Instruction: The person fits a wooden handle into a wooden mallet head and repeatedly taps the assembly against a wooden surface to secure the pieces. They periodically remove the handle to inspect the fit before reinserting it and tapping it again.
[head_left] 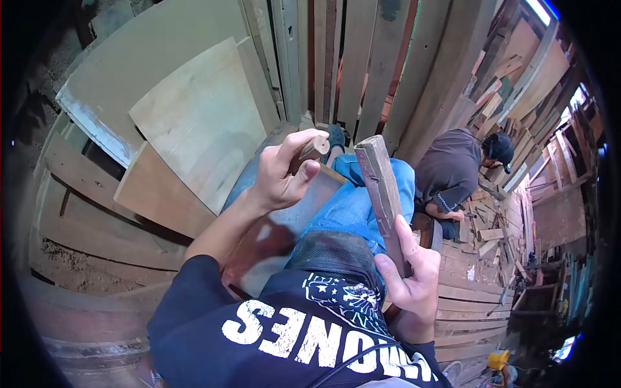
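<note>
A short wooden piece [315, 148] with a round, pale end sits between the thumb and fingers of my left hand [283, 169], raised at the centre. My right hand [414, 275] grips the lower end of a longer, rough wooden stick [376, 181], which points up and slightly left. The stick has a dark, bark-like face and a cut top end. A gap separates the two pieces. Both are held above my lap, over blue jeans [336, 210].
Plywood sheets [200, 116] lean at the left. Upright planks [356, 64] stand ahead. A co-worker [453, 168] in a dark cap crouches at the right among wood scraps [490, 235]. A yellow object [498, 359] lies at the lower right.
</note>
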Demonstrator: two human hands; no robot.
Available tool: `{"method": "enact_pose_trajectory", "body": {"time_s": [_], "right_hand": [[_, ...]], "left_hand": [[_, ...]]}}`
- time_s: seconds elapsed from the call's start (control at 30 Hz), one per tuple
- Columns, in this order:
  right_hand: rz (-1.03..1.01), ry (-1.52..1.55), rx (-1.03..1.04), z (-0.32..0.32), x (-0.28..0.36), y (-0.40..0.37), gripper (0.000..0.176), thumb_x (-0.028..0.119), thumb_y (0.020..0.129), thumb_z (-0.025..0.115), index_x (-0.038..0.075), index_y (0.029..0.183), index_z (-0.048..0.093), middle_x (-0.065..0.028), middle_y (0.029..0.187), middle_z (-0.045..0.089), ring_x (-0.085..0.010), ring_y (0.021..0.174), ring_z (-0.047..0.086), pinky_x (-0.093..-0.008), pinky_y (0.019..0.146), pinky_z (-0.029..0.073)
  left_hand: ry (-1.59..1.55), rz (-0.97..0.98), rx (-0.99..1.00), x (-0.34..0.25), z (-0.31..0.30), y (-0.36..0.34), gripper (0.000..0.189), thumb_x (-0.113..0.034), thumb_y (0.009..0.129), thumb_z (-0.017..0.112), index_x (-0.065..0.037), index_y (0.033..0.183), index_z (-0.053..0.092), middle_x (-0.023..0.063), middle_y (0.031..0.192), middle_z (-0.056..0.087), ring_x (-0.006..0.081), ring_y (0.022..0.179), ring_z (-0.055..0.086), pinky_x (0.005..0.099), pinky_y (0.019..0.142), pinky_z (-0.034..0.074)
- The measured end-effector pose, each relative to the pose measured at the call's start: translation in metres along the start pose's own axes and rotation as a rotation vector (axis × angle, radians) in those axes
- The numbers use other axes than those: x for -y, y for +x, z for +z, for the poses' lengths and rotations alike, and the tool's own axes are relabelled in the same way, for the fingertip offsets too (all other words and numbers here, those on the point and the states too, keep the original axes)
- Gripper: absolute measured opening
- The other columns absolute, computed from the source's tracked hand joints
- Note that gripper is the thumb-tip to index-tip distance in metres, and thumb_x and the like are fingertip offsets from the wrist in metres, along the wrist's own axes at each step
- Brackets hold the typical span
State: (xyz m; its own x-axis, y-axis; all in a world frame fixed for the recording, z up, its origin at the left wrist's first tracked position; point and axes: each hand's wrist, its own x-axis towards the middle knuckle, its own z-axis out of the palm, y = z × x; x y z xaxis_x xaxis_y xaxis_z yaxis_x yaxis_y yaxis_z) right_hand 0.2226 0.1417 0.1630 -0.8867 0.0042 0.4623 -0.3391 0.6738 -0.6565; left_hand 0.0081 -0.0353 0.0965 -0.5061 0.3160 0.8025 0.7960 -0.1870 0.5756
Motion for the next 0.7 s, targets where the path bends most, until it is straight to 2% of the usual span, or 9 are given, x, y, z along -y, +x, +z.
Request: {"method": "enact_pose_trajectory", "body": {"time_s": [0.1, 0.13, 0.2, 0.3, 0.4, 0.47, 0.5, 0.6, 0.7], "right_hand": [[0.008, -0.006, 0.01, 0.004, 0.0, 0.001, 0.053, 0.0, 0.08, 0.073, -0.006, 0.13, 0.057, -0.0229, 0.1, 0.072, -0.0267, 0.085, 0.074, -0.029, 0.075, 0.056], [0.006, -0.002, 0.008, 0.006, -0.001, 0.002, 0.053, -0.001, 0.08, 0.073, -0.007, 0.13, 0.057, -0.0232, 0.101, 0.072, -0.0266, 0.086, 0.074, -0.029, 0.076, 0.055], [0.015, 0.009, 0.018, 0.01, -0.001, 0.002, 0.053, -0.001, 0.08, 0.073, -0.007, 0.13, 0.057, -0.0232, 0.101, 0.072, -0.0266, 0.087, 0.074, -0.0291, 0.077, 0.055], [-0.01, 0.027, 0.008, 0.012, -0.005, 0.004, 0.052, -0.001, 0.08, 0.073, -0.006, 0.129, 0.058, -0.0233, 0.1, 0.072, -0.0267, 0.086, 0.074, -0.0292, 0.076, 0.055], [0.005, 0.01, 0.019, 0.012, -0.002, 0.004, 0.052, 0.0, 0.08, 0.073, -0.006, 0.129, 0.058, -0.0218, 0.096, 0.072, -0.0273, 0.081, 0.074, -0.0294, 0.071, 0.056], [0.012, -0.061, 0.076, 0.011, 0.0, 0.007, 0.052, 0.001, 0.08, 0.072, -0.003, 0.13, 0.058, -0.0184, 0.085, 0.071, -0.0258, 0.068, 0.071, -0.0306, 0.062, 0.054], [0.017, -0.058, 0.077, 0.011, 0.0, 0.007, 0.052, 0.001, 0.08, 0.072, -0.003, 0.13, 0.058, -0.0184, 0.085, 0.071, -0.0258, 0.068, 0.071, -0.0306, 0.062, 0.054], [0.024, -0.144, 0.026, 0.012, -0.001, 0.008, 0.053, 0.002, 0.081, 0.071, 0.005, 0.133, 0.06, -0.0124, 0.07, 0.063, -0.0234, 0.05, 0.056, -0.0343, 0.05, 0.046], [-0.02, -0.204, 0.017, 0.011, 0.001, 0.008, 0.054, 0.002, 0.081, 0.071, 0.006, 0.133, 0.06, -0.0117, 0.07, 0.063, -0.0229, 0.051, 0.056, -0.0349, 0.05, 0.046]], "left_hand": [[-0.036, -0.043, 0.077, 0.001, -0.003, -0.003, 0.042, -0.038, 0.097, 0.06, -0.004, 0.122, 0.056, 0.0094, 0.087, 0.068, 0.0199, 0.07, 0.066, 0.0285, 0.064, 0.052], [0.02, 0.034, 0.049, 0.004, -0.001, -0.003, 0.041, -0.038, 0.097, 0.061, -0.004, 0.12, 0.056, 0.0105, 0.091, 0.069, 0.0242, 0.072, 0.069, 0.0302, 0.064, 0.053], [0.056, 0.084, 0.065, 0.002, 0.0, -0.004, 0.039, -0.035, 0.095, 0.063, -0.004, 0.117, 0.057, 0.0124, 0.093, 0.069, 0.0274, 0.074, 0.07, 0.0328, 0.064, 0.055], [0.102, 0.108, 0.093, 0.003, -0.001, -0.004, 0.037, -0.033, 0.095, 0.064, -0.003, 0.116, 0.057, 0.0132, 0.092, 0.069, 0.0279, 0.074, 0.07, 0.0339, 0.063, 0.055], [0.125, 0.108, 0.116, 0.001, 0.001, -0.006, 0.037, -0.03, 0.093, 0.067, -0.003, 0.116, 0.057, 0.0136, 0.091, 0.069, 0.0287, 0.074, 0.07, 0.035, 0.063, 0.055], [0.14, 0.107, 0.123, 0.001, 0.002, -0.005, 0.038, -0.028, 0.091, 0.069, -0.003, 0.117, 0.056, 0.0136, 0.091, 0.069, 0.0292, 0.074, 0.07, 0.0354, 0.063, 0.055], [0.138, 0.103, 0.113, 0.0, 0.006, -0.004, 0.038, -0.025, 0.09, 0.07, -0.003, 0.118, 0.056, 0.0138, 0.09, 0.069, 0.0296, 0.073, 0.07, 0.0356, 0.062, 0.055], [0.158, 0.111, 0.123, 0.0, 0.008, -0.004, 0.04, -0.022, 0.088, 0.072, -0.004, 0.119, 0.055, 0.0142, 0.089, 0.069, 0.0303, 0.072, 0.069, 0.036, 0.061, 0.054], [0.17, 0.122, 0.127, 0.0, 0.01, -0.003, 0.04, -0.021, 0.087, 0.072, -0.005, 0.12, 0.055, 0.0147, 0.09, 0.068, 0.0312, 0.072, 0.069, 0.0359, 0.061, 0.054]]}}
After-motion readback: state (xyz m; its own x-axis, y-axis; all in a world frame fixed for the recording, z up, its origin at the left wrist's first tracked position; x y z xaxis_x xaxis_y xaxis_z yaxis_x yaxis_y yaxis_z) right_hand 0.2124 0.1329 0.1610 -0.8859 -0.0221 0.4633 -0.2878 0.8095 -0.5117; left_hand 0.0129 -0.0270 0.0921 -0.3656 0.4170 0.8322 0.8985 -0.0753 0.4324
